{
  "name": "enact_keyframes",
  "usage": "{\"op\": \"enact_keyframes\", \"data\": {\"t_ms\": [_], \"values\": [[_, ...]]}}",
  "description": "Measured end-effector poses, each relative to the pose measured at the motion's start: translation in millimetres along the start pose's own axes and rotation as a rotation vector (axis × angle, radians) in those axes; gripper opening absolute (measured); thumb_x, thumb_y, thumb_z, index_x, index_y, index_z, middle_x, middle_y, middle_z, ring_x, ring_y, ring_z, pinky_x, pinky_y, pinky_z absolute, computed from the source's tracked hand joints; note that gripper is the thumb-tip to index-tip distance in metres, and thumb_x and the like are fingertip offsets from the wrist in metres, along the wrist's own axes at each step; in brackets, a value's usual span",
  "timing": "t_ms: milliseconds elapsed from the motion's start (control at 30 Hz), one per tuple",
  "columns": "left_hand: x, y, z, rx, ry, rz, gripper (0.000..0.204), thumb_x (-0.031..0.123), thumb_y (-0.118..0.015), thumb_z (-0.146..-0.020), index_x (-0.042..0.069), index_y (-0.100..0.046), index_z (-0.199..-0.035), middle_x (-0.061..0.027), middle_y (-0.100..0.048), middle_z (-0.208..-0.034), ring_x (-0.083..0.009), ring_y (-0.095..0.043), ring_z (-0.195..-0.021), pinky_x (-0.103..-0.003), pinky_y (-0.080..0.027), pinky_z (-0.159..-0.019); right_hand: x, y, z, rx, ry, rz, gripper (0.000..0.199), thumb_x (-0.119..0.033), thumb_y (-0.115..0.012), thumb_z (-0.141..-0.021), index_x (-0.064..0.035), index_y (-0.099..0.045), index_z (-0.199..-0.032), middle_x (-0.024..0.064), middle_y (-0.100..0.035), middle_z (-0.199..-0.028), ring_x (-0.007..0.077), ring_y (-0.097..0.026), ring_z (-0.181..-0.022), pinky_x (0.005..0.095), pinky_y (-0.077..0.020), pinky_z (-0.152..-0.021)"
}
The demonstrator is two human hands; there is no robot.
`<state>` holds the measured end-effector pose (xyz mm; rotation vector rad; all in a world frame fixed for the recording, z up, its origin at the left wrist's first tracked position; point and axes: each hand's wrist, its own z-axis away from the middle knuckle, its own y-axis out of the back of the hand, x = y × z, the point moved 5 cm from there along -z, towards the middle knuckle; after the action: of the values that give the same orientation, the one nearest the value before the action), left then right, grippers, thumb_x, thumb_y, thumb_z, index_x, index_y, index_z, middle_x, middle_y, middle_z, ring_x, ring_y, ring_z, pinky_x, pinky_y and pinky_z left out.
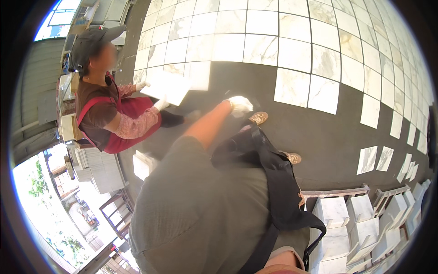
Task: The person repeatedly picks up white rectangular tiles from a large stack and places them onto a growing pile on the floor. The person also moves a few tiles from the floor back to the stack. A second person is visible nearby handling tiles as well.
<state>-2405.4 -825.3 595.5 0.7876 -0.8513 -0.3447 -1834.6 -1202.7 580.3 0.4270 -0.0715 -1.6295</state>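
Note:
My left hand [240, 106], in a white glove, hangs over the dark grey floor [246, 80] in front of my shoes. Motion smears its fingers, so whether it grips anything is unclear. My right hand does not show. To the left, a co-worker [109, 109] in a cap and red apron holds a bright white square tile [168, 86] level with two gloved hands. Laid beyond my hand in rows are white marble-patterned tiles [261, 49] with grey veins. Two tiles [292, 86] at the near edge of these rows lie closest on the right.
My shoe [259, 118] stands just below my left hand. A small stack of white tiles [143, 164] sits near the co-worker's legs. Racks of tiles [335, 212] line the lower right. Loose tiles [367, 159] lie on the floor near them. More stacked slabs [98, 166] stand at left.

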Motion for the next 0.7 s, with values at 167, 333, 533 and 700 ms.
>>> {"op": "enact_keyframes", "data": {"t_ms": [167,333,533,700], "values": [[32,-69,-5,-0.276,0.288,-0.019,0.03,0.011,-0.071,-0.069,0.01,-0.074,-0.098,-0.0139,-0.074,-0.097,-0.0365,-0.071,-0.097,-0.046,-0.059,-0.08,11,94,-32,-0.001,0.039,-0.002,0.031,-0.033,-0.065,-0.095,-0.0033,-0.07,-0.102,0.0115,-0.07,-0.087,0.0265,-0.069,-0.074,0.0404,-0.056,-0.068],[121,-102,4,-0.102,0.576,0.784,0.04,0.025,-0.073,-0.086,0.008,-0.069,-0.122,-0.0107,-0.073,-0.099,-0.0284,-0.072,-0.083,-0.044,-0.059,-0.068,33,193,-54,0.02,0.047,-0.027,0.031,-0.033,-0.065,-0.095,-0.0029,-0.07,-0.102,0.0117,-0.07,-0.087,0.0264,-0.069,-0.074,0.0402,-0.0561,-0.069],[189,-135,-19,-0.076,0.913,1.239,0.043,0.032,-0.071,-0.094,0.01,-0.065,-0.131,-0.0014,-0.07,-0.096,-0.0194,-0.066,-0.07,-0.039,-0.058,-0.065,53,279,-69,0.051,0.026,-0.034,0.032,-0.033,-0.065,-0.095,-0.0025,-0.07,-0.103,0.012,-0.07,-0.087,0.0263,-0.069,-0.075,0.04,-0.0562,-0.07],[199,-119,-41,0.061,0.994,1.523,0.036,0.028,-0.07,-0.096,0.013,-0.061,-0.127,0.0047,-0.056,-0.077,-0.0101,-0.049,-0.057,-0.029,-0.042,-0.052,48,314,-75,0.052,0.002,-0.046,0.032,-0.033,-0.065,-0.094,-0.0022,-0.07,-0.103,0.0123,-0.07,-0.087,0.0262,-0.069,-0.075,0.0398,-0.0563,-0.07]]}}
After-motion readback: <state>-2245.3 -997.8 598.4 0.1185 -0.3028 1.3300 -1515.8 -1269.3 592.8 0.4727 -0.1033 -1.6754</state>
